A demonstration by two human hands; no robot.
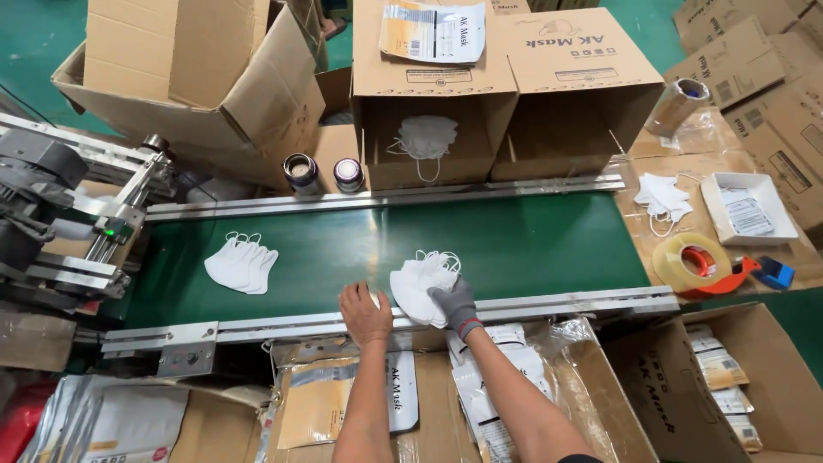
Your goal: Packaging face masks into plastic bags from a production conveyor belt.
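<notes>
**Both hands meeting on the mask stack at the near edge of the belt**

Head view: the stack of white face masks (pixel 422 287) is lying on the green conveyor belt (pixel 514 244), right up against the near metal rail (pixel 557 302). The right hand (pixel 455 306), wearing a grey glove, is sitting on the stack's right side with fingers curled down onto it, so it's gripping or pressing the masks. The bare left hand (pixel 364 314) is lying palm down, flat and loosely spread, just left of the stack, touching its edge or nearly so; I can't tell if it's actually pinching anything. So the stack is lying between the two hands, and its ear loops are pointing away from the person toward the far rail. The right hand is the closer one.

Further left on the belt, well apart, a second fanned bunch of masks (pixel 242 263) is lying by itself near the grey machine (pixel 51 214). Nothing is sitting between the two bunches.

Beyond the belt, open cardboard boxes (pixel 506 94) are standing, one with a mask hanging in its opening. Off to the right, a tape roll (pixel 691 262) is resting on the cardboard-covered worktop (pixel 729 163). Below the rail, printed pouches (pixel 343 403) are lying in a carton.
</notes>
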